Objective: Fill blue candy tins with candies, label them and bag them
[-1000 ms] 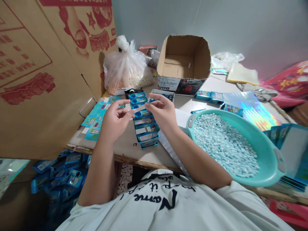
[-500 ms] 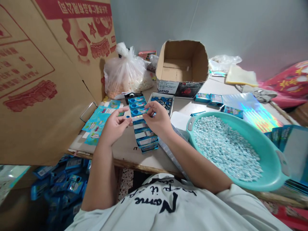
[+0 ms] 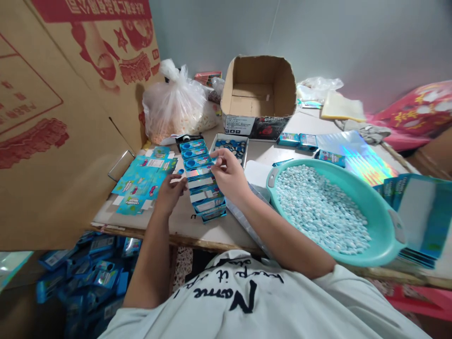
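Observation:
A row of blue candy boxes lies between my two hands, the far ones showing dark round holes on top, the near ones with white flaps up. On its left side, my left hand has its fingers bent together, with a small blue disc at the tips. My right hand is at the right edge of the row, thumb and index finger pinched by a box with a hole. Whatever sits in that pinch is too small to make out. Just beyond, a white tray contains blue and white round pieces.
Flat printed cartons lie at left beside a big brown carton. A turquoise basin of pale blue candies stands at right. Behind are an open cardboard box and a tied plastic bag. Blue boxes pile up below the table edge.
My left hand has drawn back and down from the boxes, its fingers now more curled. My right hand stays pinched at the row's right side. The whole view has shifted slightly.

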Demonstrator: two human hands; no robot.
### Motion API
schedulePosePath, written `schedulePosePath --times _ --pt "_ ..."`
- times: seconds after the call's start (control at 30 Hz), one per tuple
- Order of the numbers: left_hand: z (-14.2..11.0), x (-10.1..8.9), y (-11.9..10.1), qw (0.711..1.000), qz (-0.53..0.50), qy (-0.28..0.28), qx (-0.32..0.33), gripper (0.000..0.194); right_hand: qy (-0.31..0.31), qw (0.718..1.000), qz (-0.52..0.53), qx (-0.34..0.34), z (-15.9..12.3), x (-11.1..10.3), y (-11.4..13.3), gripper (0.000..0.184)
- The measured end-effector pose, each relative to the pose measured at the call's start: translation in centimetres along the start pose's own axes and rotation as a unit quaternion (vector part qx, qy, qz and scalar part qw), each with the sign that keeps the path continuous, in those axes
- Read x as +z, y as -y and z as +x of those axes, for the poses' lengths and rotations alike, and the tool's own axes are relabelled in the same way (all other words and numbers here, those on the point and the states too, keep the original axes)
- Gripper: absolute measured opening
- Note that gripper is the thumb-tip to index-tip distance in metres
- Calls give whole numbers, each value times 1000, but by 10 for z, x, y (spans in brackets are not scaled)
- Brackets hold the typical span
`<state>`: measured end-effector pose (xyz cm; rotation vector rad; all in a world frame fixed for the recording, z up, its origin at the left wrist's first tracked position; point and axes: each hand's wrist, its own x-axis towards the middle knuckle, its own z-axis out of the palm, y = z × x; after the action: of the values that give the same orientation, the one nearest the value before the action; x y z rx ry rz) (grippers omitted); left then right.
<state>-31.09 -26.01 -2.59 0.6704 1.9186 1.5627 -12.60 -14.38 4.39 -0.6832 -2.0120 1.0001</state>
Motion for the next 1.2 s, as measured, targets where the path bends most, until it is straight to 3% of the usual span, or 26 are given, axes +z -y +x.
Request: schedulePosePath --times 0.07,0.13,0.27,0.33,0.4,0.47,0.53,0.63,0.77,0.83,0.97,1.07,1.2 --pt "-17 -2 10 996 -5 -78 30 46 -25 997 -72 -34 -22 -16 -10 39" --pt "-41 -3 25 988 7 -149 46 39 -6 979 -199 -49 -49 -34 -21 48" --pt "-95 4 65 975 99 -193 47 29 85 942 -312 93 -98 -61 -41 66" --pt "-118 8 81 962 204 -156 93 21 134 934 -297 146 -117 -64 -47 67" --pt "-135 12 89 932 309 -42 187 14 179 935 -270 143 -133 -62 -50 62" --pt "-145 18 87 887 348 86 292 9 216 936 -251 116 -145 -58 -55 53" --pt "-150 28 79 850 336 155 376 9 238 936 -238 101 -152 -52 -65 48" --pt "-152 54 62 823 316 164 442 11 221 941 -223 123 -158 -47 -82 53" --pt "-152 93 48 813 293 169 475 17 100 950 -264 136 -164 -54 -91 40" --pt "-152 108 45 806 289 184 482 19 72 943 -288 153 -170 -61 -89 41" --pt "-151 126 38 789 301 194 500 23 68 954 -244 160 -178 -74 -88 44" --pt "-147 135 25 764 335 187 518 41 74 968 -205 127 -181 -82 -85 36" --pt "-139 141 3 733 418 242 479 60 130 959 -233 99 -183 -96 -68 29"
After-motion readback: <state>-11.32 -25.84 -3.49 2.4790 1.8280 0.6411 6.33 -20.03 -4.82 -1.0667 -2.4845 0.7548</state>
